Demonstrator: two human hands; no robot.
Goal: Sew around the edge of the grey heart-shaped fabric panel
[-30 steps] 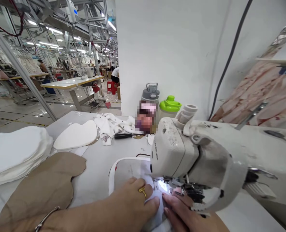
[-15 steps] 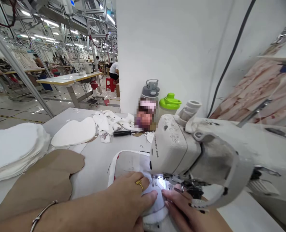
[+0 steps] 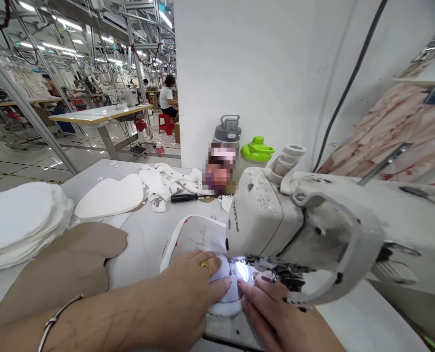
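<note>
A see-through, printed sheet with a white fabric border [image 3: 202,232] lies under the head of a white sewing machine [image 3: 261,220]. My left hand [image 3: 198,283], with a gold ring, lies palm down on this piece, fingers stretched and thumb toward the needle. Across from it, my right hand [image 3: 272,303] rests with extended fingers on the near right side of the piece, close to the lit needle area [image 3: 242,271]. The machine head hides part of the fabric, and its curved guard covers some of my right hand.
Left are a stack of white fabric pieces [image 3: 15,220], a brown cut piece [image 3: 63,264] and a white rounded piece [image 3: 110,195]. Behind lie scraps [image 3: 162,183], a black-handled screwdriver [image 3: 184,197], a grey-lidded bottle [image 3: 227,132] and a green-lidded cup [image 3: 257,151]. A wall stands behind.
The bordered piece and both my hands have shifted slightly left, and more of the machine bed shows near me. The whole view has also moved a little.
</note>
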